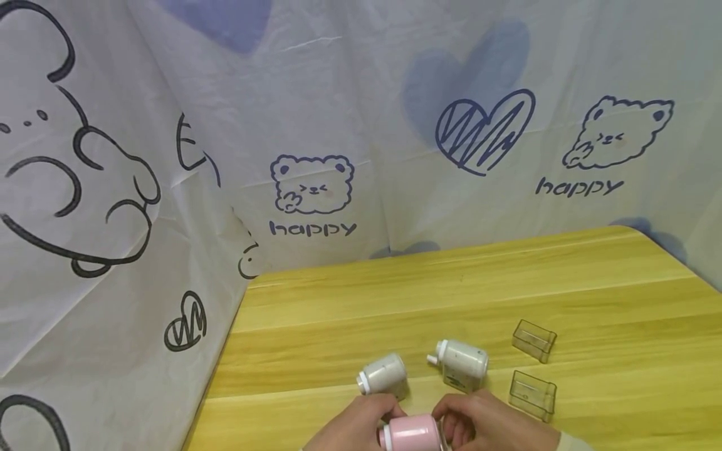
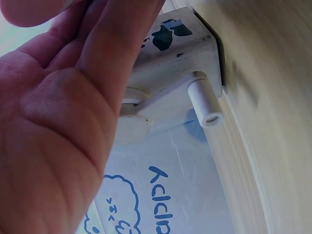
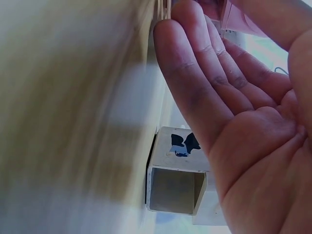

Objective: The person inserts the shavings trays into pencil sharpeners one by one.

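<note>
A pink hand-crank pencil sharpener (image 1: 414, 434) is at the bottom of the head view, between my two hands. My left hand (image 1: 358, 423) grips it from the left, its fingertips partly hidden behind it. On the other side, my right hand (image 1: 487, 423) holds the sharpener's right end with thumb and fingers, where a clear edge shows. Just beyond the hands lie two white pencil sharpeners, one on the left (image 1: 383, 374) and one on the right (image 1: 464, 363). In the right wrist view, a white sharpener's drawer slot (image 3: 173, 190) is empty.
Two clear smoky drawers (image 1: 534, 341) (image 1: 532, 394) rest on the wood-grain table (image 1: 395, 294) to the right. Behind and left of the table hangs a pale printed cloth (image 1: 338, 113). The left wrist view shows a white crank handle (image 2: 204, 102) close to the left hand.
</note>
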Motion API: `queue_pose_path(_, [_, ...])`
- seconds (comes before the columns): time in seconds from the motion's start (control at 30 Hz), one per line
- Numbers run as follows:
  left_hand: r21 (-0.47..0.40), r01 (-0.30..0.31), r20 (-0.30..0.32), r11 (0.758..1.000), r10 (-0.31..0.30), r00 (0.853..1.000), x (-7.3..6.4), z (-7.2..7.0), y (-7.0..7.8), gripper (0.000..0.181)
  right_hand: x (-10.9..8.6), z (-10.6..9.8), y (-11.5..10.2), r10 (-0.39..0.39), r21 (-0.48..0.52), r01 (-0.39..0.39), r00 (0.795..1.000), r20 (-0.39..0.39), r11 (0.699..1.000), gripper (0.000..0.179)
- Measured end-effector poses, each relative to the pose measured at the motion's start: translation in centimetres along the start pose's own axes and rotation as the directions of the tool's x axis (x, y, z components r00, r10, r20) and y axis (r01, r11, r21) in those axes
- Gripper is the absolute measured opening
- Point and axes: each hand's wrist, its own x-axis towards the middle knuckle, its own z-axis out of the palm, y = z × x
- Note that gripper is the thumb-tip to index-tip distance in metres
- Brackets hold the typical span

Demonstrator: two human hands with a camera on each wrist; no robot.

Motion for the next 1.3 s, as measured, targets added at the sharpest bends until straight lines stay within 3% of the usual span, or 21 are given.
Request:
queue_pose_path(0.3, [-0.004,0.000,-0.004,1.000,0.000,1.000,-0.05,0.02,0.06,0.030,0.02,0.26,-0.06,0.039,0.035,-0.038,0.999,-0.004,0.999,0.031])
queue_pose_path(0.67, [-0.035,0.025,-0.001,0.999,-0.025,1.000,-0.07,0.01,0.11,0.029,0.09,0.33,-0.10,0.013,0.016,-0.013,1.000,-0.004,1.000,0.029])
queue_pose_path(0.93, [-0.009,0.007,-0.003,1.000,-0.007,1.000,-0.05,-0.09,0.29,0.028,0.13,0.33,0.00,-0.004,-0.023,0.004,1.000,-0.006,1.000,0.031])
queue_pose_path(1.3, [-0.005,0.020,-0.003,1.000,-0.020,1.000,0.02,-0.02,0.23,0.028,0.05,0.11,0.07,0.021,0.074,-0.022,1.000,0.015,0.997,0.036])
